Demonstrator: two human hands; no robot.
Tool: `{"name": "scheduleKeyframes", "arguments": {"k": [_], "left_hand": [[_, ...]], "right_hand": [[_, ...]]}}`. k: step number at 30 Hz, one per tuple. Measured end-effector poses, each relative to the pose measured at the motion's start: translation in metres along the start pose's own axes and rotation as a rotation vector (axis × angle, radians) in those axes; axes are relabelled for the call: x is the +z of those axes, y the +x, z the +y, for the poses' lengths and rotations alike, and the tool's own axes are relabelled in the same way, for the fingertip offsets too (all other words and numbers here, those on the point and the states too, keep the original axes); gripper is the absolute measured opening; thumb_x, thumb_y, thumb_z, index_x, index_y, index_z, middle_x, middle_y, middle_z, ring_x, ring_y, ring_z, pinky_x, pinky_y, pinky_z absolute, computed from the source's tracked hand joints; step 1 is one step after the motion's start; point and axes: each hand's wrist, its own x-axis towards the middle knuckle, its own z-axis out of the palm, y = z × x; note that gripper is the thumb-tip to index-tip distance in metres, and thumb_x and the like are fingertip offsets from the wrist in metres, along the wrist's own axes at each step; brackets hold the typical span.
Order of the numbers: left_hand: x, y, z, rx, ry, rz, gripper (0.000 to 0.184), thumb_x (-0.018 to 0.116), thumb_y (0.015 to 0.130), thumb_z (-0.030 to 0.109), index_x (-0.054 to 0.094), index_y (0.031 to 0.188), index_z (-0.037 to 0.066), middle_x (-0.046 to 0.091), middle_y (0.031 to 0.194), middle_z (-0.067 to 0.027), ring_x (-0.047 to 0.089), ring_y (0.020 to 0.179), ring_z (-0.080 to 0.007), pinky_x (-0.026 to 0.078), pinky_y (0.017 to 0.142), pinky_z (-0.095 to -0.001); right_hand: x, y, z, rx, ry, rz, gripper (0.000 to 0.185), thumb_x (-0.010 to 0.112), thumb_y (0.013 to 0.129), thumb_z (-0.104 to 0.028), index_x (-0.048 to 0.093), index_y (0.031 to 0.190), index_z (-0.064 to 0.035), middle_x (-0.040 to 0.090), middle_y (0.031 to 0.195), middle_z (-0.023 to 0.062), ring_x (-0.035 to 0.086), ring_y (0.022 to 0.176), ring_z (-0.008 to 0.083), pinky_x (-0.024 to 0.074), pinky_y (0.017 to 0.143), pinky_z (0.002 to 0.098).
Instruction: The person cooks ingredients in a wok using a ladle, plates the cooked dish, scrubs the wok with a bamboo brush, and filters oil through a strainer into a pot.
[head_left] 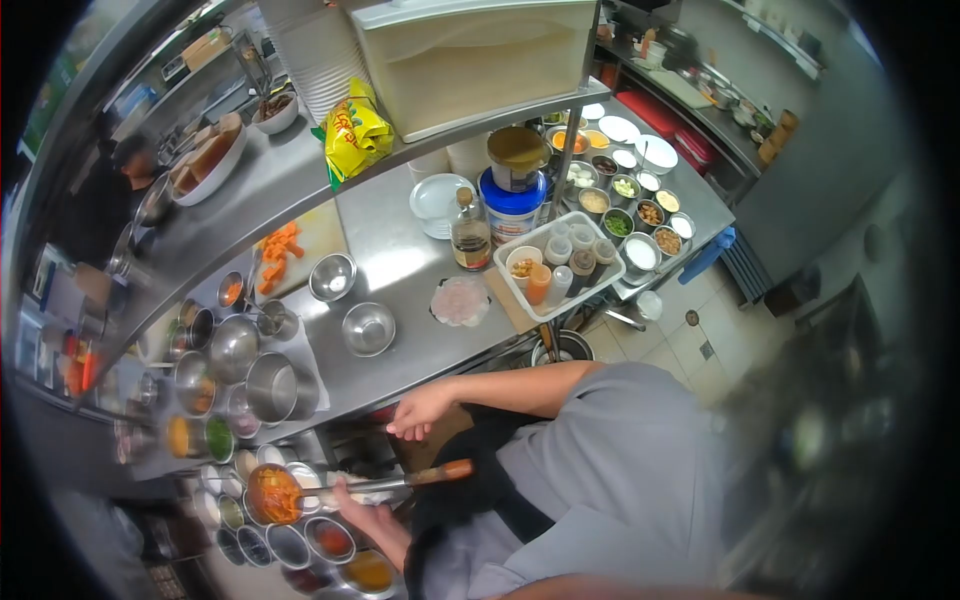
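The left hand (362, 512) is closed around one long-handled pan (259, 481) of orange food (278, 497). The right hand (420, 408), loosely curled, holds nothing, near two bowls (368, 330).

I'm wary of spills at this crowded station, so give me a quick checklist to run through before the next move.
1. Ladle held: ok, one hand is at its handle.
2. Orange food inside the ladle's bowl: ok.
3. Other hand free: ok, nothing visible in it.
4. Open space around the bowl: not ok, round containers crowd it closely.
5. Ladle lifted off the containers: cannot tell, this one view from above hides any gap.
6. Bottle on the counter upright: ok.
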Motion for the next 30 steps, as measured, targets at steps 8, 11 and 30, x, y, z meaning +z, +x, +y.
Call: {"name": "scheduleKeyframes", "arguments": {"k": [8, 11, 30], "left_hand": [[-0.001, -0.014, 0.002, -0.013, -0.009, -0.03, 0.035, 0.066, 0.085, 0.029, 0.057, 0.108, 0.004, 0.06, 0.091, -0.0102, 0.062, 0.08, -0.0246, 0.053, 0.067, -0.0397], [-0.015, -0.008, -0.001, -0.023, -0.001, -0.04, 0.036, 0.066, 0.086, 0.029, 0.057, 0.11, 0.004, 0.06, 0.092, -0.0106, 0.062, 0.081, -0.025, 0.054, 0.067, -0.0397], [-0.054, -0.01, -0.001, -0.03, -0.039, -0.026, 0.033, 0.066, 0.086, 0.022, 0.057, 0.113, 0.005, 0.06, 0.094, -0.0082, 0.062, 0.083, -0.0226, 0.054, 0.07, -0.0395]], "right_hand": [[-0.027, 0.001, 0.024, -0.107, -0.49, 0.221, 0.046, 0.057, 0.094, -0.047, 0.07, 0.106, -0.0049, 0.072, 0.096, 0.0133, 0.069, 0.082, 0.0236, 0.0531, 0.074, 0.0375], [-0.068, 0.015, 0.063, -0.074, -0.738, 0.501, 0.039, 0.059, 0.09, -0.044, 0.071, 0.105, -0.0097, 0.07, 0.101, 0.0161, 0.066, 0.085, 0.0364, 0.052, 0.075, 0.0446], [-0.127, 0.014, 0.125, 0.449, -0.953, 0.859, 0.047, 0.061, 0.083, -0.033, 0.062, 0.119, -0.0018, 0.064, 0.117, 0.0216, 0.06, 0.111, 0.0366, 0.0483, 0.095, 0.0455]]}}
